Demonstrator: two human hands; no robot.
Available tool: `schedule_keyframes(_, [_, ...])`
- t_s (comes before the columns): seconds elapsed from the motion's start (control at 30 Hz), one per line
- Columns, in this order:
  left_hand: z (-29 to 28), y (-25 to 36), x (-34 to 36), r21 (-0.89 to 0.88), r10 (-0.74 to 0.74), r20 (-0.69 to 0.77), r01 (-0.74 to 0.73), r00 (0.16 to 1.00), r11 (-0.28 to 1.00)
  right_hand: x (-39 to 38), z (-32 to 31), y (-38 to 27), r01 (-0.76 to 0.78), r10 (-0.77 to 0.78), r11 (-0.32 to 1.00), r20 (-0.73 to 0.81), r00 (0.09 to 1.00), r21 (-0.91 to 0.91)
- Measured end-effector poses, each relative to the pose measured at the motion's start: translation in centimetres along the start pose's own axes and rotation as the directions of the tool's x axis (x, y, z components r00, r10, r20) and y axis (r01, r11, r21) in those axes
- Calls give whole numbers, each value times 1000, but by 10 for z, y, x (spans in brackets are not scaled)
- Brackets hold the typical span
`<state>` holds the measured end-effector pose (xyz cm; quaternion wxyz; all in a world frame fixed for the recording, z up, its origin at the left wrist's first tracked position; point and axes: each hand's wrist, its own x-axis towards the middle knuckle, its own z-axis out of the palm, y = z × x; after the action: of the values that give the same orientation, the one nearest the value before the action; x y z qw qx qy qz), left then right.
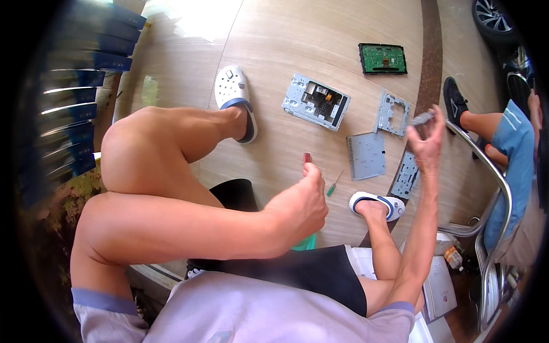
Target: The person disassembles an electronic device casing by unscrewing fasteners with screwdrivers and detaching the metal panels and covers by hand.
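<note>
My left hand (303, 197) is closed around a slim object whose red end (307, 157) sticks out above the thumb. The rest of it is hidden in the fist. My right hand (428, 143) is raised at the right, pinching a small grey metal piece (423, 118). Below and left of it lie a metal frame with a large cutout (384, 118), a flat grey metal cover with a ribbed edge (366, 157) and a narrow slotted metal plate (406, 174). A green-handled screwdriver (331, 189) rests on the floor by my left hand.
An opened metal device chassis (297, 100) lies ahead, and a green circuit board in a black frame (383, 59) farther off. My white clogs (231, 86) flank the parts. At right are a metal-framed chair (503, 186) and another person's leg (480, 123); blue boxes (117, 46) stand left.
</note>
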<state>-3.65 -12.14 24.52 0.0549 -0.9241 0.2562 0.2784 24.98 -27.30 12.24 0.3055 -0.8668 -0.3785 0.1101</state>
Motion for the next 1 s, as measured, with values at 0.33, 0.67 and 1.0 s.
schedule_keyframes(0.33, [5,17,-13,-24,54,30,-54,998,998,12,125,-117,-99,152,968,225,962,-232])
schedule_keyframes(0.67, [-2,1,-19,-46,-4,-33,3,999,999,16,149,-133,-168,283,846,160,946,-505])
schedule_keyframes(1.0, [-12,-3,-5,-38,-48,-46,46,998,998,-1,152,-96,-164,185,961,75,980,-223])
